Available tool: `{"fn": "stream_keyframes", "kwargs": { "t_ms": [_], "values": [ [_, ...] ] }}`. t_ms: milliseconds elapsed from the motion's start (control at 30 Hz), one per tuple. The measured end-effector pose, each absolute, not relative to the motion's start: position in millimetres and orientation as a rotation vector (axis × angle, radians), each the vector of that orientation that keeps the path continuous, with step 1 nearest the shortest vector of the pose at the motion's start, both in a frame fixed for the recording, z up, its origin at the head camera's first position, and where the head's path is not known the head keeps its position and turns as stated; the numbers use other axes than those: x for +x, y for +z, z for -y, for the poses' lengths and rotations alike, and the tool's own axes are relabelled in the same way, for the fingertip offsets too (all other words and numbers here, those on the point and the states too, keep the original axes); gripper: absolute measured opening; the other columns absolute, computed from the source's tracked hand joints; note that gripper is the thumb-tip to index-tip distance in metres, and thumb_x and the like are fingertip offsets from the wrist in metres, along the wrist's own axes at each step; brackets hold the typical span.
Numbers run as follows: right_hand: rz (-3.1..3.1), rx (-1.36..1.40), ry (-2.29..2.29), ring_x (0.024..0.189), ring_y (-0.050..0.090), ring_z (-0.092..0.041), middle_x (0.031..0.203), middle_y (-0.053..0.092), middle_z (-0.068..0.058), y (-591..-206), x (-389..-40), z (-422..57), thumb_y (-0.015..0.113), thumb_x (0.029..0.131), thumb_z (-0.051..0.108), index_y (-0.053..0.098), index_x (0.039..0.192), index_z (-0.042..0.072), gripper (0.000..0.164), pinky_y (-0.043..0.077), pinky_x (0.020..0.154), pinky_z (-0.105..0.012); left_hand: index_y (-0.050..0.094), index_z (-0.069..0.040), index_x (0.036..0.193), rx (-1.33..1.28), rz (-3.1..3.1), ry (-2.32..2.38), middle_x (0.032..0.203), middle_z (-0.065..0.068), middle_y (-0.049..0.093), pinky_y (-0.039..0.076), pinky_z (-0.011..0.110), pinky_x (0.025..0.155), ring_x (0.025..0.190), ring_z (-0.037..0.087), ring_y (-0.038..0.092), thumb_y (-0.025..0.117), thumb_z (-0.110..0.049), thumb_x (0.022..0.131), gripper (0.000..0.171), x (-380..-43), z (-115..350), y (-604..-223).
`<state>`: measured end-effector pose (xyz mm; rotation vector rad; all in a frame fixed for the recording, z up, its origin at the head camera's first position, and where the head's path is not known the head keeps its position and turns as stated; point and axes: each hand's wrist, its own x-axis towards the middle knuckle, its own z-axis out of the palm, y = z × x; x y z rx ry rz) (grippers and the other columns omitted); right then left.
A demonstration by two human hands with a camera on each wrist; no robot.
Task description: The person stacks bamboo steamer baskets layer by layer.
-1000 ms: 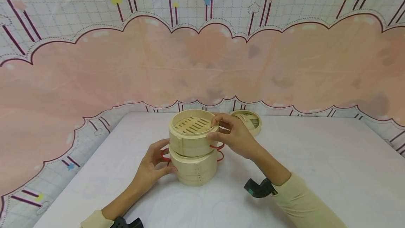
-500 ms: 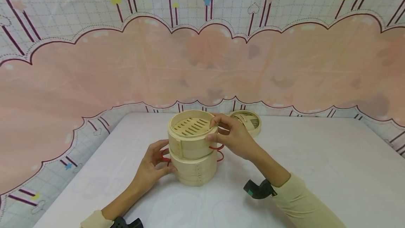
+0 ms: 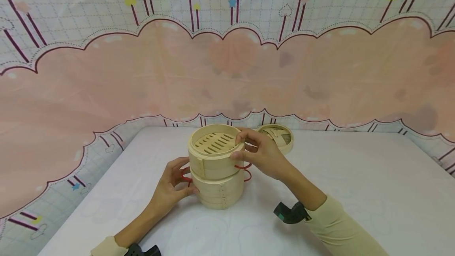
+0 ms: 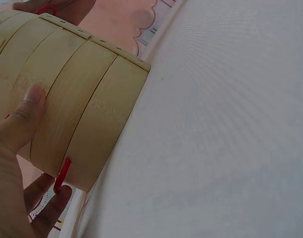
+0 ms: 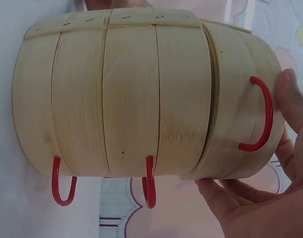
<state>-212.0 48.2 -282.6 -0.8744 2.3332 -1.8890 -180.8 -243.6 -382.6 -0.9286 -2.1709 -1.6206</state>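
Note:
Two round bamboo steamer baskets stand stacked on the white table. My left hand (image 3: 172,179) grips the left side of the lower basket (image 3: 220,192), its thumb (image 4: 25,114) along the wall and its other fingers partly hidden behind. The upper basket (image 3: 217,165) sits slightly off line on the lower one, with a narrow gap (image 5: 212,94) showing between them in the right wrist view. My right hand (image 3: 261,153) pinches the upper basket's right rim, thumb outside and fingertips over the edge. A slatted base (image 3: 215,142) shows inside the upper basket.
A woven bamboo lid (image 3: 281,135) lies on the table (image 3: 355,185), behind and right of the stack. Red loop handles (image 5: 149,183) stick out from the baskets' sides. A patterned cloth backdrop (image 3: 227,78) rises behind the table.
The upper basket has shifted very slightly left, with my right hand pinching its rim. My left hand and the lower basket stay in place.

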Motion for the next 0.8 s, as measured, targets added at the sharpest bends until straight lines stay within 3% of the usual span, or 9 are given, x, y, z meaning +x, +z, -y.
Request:
{"fn": "stream_keyframes", "kwargs": {
  "t_ms": [800],
  "values": [
    [-2.366, -0.905, -1.867, 0.133, 0.040, -0.020, 0.144, 0.044, -0.004, -287.3, -205.7, -42.6, 0.082, 0.075, 0.017, 0.058, 0.094, 0.009, 0.031, 0.042, 0.099, -0.029, 0.026, -0.005, 0.144, -0.921, 2.176, -1.633, 0.146, 0.003, 0.038, 0.052, 0.031, 0.084, 0.118, 0.015, 0.054, 0.079, 0.010, 0.071, 0.091, -180.2, 250.3, -385.3]
  ]
}}
